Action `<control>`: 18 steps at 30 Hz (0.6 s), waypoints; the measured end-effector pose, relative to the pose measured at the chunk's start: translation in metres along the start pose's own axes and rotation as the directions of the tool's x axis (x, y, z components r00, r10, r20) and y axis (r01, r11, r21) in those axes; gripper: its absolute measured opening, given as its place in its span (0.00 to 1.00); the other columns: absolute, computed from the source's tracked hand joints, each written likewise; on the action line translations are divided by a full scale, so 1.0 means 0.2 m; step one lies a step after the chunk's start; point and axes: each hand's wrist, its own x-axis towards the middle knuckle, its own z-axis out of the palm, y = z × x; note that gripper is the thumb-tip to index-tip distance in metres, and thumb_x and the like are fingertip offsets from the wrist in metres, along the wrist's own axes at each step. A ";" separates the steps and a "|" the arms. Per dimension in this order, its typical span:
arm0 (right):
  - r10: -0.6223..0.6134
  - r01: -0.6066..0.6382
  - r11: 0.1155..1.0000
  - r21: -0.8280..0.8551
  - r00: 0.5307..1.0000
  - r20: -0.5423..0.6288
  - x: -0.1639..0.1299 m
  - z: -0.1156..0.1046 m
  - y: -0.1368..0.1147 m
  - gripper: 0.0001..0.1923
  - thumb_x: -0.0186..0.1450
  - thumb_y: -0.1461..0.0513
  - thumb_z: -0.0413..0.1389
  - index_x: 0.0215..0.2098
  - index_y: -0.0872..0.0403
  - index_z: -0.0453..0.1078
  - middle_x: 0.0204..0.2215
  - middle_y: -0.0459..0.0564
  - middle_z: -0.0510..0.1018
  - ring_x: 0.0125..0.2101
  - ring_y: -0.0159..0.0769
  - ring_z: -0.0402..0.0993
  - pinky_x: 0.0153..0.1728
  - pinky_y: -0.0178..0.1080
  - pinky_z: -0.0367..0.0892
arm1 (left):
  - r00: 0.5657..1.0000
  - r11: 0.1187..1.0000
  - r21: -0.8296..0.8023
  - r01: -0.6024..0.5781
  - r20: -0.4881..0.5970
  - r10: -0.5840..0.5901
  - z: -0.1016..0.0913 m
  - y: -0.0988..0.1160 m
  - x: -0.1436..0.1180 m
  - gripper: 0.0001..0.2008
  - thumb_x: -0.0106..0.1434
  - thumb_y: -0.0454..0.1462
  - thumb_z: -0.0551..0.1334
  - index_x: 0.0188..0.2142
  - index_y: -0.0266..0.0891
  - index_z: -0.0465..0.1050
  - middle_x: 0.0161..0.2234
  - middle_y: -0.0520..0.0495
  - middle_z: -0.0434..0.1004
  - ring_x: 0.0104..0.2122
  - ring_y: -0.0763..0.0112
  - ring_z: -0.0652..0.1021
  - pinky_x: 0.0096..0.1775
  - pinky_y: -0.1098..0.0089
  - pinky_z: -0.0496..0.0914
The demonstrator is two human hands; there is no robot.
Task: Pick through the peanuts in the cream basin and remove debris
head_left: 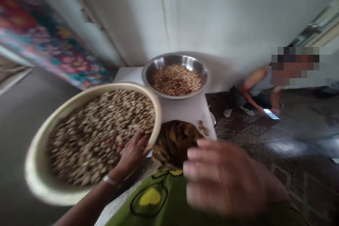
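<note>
The left hand (136, 148) reaches over the near right rim of a big cream basin (156, 111) at the left of the frame, its fingers straight and slightly apart, tips touching the nuts (100, 130) inside, which look like peanuts in their shells. Whether anything is pinched beneath those fingers cannot be told. The right hand (225, 176) is raised in the lower right, blurred, its fingers stretched out toward the left and loosely parted; nothing shows in it, though its palm is hidden.

The nuts spread from the left hand's fingertips toward the left and upper left of the frame, so that hand is much the nearer one. The basin's long axis, as seen here, slants from lower left to upper right, with the hand by its right side. Between the hands lies a brown bundle (174, 137), perhaps a bag, on the white bench (174, 111). Up at the centre, close beyond the basin, stands a metal bowl (202, 83) of smaller tan and reddish pieces (177, 80). Crumbs (203, 128) lie near the bench's right edge. At the upper right, well apart, a person (247, 91) holds a phone (271, 114)
</note>
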 end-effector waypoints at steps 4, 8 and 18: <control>0.482 -0.461 0.850 0.255 0.876 -0.022 0.33 0.73 0.18 0.18 0.74 0.61 0.50 0.58 0.51 0.73 0.49 0.51 0.81 0.48 0.33 0.79 0.53 0.37 0.74 | 0.972 0.996 -0.027 -0.090 0.216 0.094 -0.12 -0.19 0.01 0.25 0.71 0.50 0.55 0.64 0.46 0.69 0.67 0.38 0.64 0.65 0.51 0.67 0.66 0.43 0.58; 0.644 -0.659 0.751 -0.044 0.716 0.268 0.59 1.41 0.20 0.19 0.70 0.60 0.56 0.57 0.57 0.74 0.55 0.59 0.76 0.56 0.46 0.72 0.59 0.46 0.67 | 0.947 0.992 -0.049 -0.120 0.294 0.129 -0.20 -0.43 -0.02 0.29 0.66 0.51 0.63 0.64 0.47 0.69 0.67 0.36 0.63 0.66 0.46 0.65 0.64 0.37 0.56; 0.754 -0.640 0.653 -0.406 0.599 0.268 0.68 1.73 0.26 0.15 0.72 0.54 0.55 0.42 0.55 0.79 0.41 0.59 0.75 0.43 0.44 0.68 0.46 0.42 0.60 | 0.975 0.995 -0.034 0.097 0.203 -0.088 -0.19 -0.67 0.12 0.14 0.68 0.46 0.61 0.45 0.41 0.80 0.47 0.37 0.79 0.52 0.47 0.72 0.49 0.53 0.67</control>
